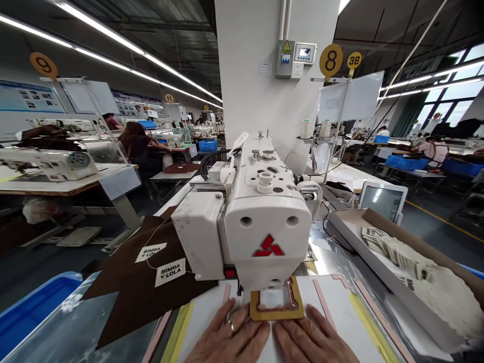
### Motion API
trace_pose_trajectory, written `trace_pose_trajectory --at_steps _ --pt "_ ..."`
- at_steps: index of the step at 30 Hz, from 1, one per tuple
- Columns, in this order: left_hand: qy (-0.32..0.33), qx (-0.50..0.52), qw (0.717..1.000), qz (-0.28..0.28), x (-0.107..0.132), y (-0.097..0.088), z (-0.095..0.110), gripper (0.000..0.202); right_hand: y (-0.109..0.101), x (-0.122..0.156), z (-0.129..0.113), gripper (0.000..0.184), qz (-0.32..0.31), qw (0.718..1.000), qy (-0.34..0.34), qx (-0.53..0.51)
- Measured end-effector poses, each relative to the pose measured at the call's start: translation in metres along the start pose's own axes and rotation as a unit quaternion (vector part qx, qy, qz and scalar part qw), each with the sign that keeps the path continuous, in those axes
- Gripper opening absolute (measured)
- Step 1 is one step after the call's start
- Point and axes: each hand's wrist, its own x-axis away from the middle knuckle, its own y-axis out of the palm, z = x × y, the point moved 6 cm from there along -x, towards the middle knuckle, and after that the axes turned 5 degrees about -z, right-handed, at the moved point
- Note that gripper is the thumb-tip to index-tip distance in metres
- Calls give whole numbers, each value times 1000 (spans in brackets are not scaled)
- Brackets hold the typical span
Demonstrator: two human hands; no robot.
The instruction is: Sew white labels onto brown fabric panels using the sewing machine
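Observation:
My left hand [229, 335], with a ring on one finger, lies flat on a white template board [333, 322] below the sewing head. My right hand [312, 338] lies flat on the same board. Both sets of fingertips sit just below an ochre rectangular frame [277, 313], which has a pinkish inner lining and lies under the needle area. The white computerised sewing machine head [264, 217], with a red three-diamond logo, stands directly ahead. The needle is hidden by the machine's front. Neither hand grips anything.
Dark brown leather pieces [139, 287] with white BIMBA Y LOLA tags lie left of the machine. A cardboard tray [412, 252] of stacked labels sits right, beside a control screen [383, 200]. A blue bin [34, 307] stands lower left. Co-workers sit at other machines beyond.

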Motion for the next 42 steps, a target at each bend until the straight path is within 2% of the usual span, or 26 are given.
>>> trace_pose_trajectory --at_steps 5,9,14,17,20,22,28,31,37,42 --pt "4 -3 1000 -17 -3 1 -1 45 0 -1 -4 48 16 1000 1 -20" --pt "19 27 998 -48 -5 4 -2 39 1 -10 -7 50 -10 999 -22 -22" --pt "1 24 1000 -18 2 6 -2 39 3 -16 -6 51 -6 998 -47 34" --pt "-4 29 1000 -8 4 7 -1 50 4 -15 -6 52 15 998 -40 53" --pt "-6 37 999 -24 3 9 -2 68 4 -15 -5 55 37 999 -20 29" --pt "-8 40 998 -37 2 9 -2 68 4 -15 -4 56 39 999 -16 16" --pt "-10 59 997 -43 2 10 -3 68 1 -16 -1 59 27 999 -32 2" --pt "-12 51 998 -40 2 9 -4 66 1 -17 0 55 27 999 -33 17" --pt "-37 102 993 -47 0 -1 -7 81 -2 -13 6 44 -10 999 -40 18" --pt "-54 130 989 -37 -3 -9 -7 91 -7 2 15 46 -41 999 -16 24"
